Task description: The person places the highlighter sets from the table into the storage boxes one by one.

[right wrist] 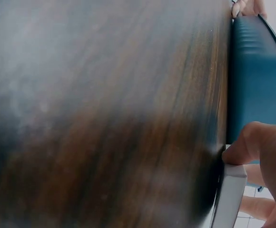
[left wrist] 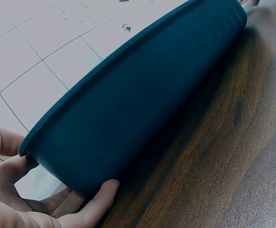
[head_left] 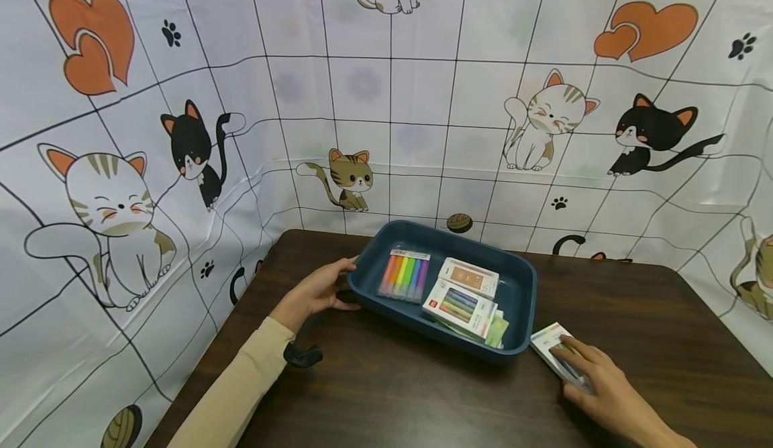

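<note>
A dark blue plastic bin (head_left: 410,322) stands on the table. Inside lie a clear pack of rainbow-coloured markers (head_left: 404,275), a white box with a tan panel (head_left: 468,277) and a white box with a window on coloured sticks (head_left: 461,309). My left hand (head_left: 317,288) grips the bin's left end, thumb low against its wall (left wrist: 128,104) in the left wrist view. On the right, my right hand (head_left: 600,386) holds a flat white box (head_left: 546,338) between thumb and fingers, beside the bin's right end. The fingers cover part of this box.
Pale green pieces (head_left: 498,330) stick out under the windowed box in the bin. The dark wooden table (head_left: 362,394) extends in front of the bin and to its right. Behind and to the left hangs a white cat-patterned sheet (head_left: 417,99).
</note>
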`<state>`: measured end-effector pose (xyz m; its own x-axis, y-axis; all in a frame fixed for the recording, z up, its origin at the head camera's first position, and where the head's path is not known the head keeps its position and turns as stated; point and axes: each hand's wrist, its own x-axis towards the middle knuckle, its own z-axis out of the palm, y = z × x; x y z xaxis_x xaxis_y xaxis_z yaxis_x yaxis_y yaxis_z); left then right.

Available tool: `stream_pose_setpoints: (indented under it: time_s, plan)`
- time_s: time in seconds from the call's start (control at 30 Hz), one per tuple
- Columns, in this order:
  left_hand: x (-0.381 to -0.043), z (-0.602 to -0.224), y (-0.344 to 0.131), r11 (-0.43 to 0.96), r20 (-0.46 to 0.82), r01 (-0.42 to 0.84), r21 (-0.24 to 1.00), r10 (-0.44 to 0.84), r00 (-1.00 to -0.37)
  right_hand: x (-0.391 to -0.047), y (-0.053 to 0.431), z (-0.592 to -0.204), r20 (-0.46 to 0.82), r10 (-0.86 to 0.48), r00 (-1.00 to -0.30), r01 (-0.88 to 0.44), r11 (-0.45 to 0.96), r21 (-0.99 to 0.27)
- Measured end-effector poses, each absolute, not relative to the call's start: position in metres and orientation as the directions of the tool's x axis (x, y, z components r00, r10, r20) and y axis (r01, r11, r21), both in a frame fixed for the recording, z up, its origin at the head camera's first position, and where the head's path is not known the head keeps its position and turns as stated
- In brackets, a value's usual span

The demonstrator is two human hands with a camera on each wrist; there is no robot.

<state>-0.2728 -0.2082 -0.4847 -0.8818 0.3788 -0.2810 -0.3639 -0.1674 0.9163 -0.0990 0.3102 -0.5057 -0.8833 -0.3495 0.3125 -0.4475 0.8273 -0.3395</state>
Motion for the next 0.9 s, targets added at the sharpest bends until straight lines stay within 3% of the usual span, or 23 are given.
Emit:
stream_pose_setpoints:
  time_s: [0.4, 0.67, 0.9]
  plan:
    - [-0.272, -0.487, -0.208, -0.159, -0.273, -0.353, 0.922, 0.377, -0.885, -0.098, 0.313, -0.497, 0.406, -0.322, -0.855, -0.467, 0.818, -0.335]
    - [-0.273, -0.487, -0.208, -0.159, -0.268, -0.346, 0.925, 0.374, -0.888, -0.100, 0.318, -0.478, 0.578, -0.339, -0.743, -0.544, 0.808, -0.227]
    - [-0.272, -0.486, -0.208, -0.160, -0.272, -0.350, 0.923, 0.373, -0.887, -0.106, 0.314, -0.453, 0.633, -0.349, -0.691, -0.581, 0.789, -0.200]
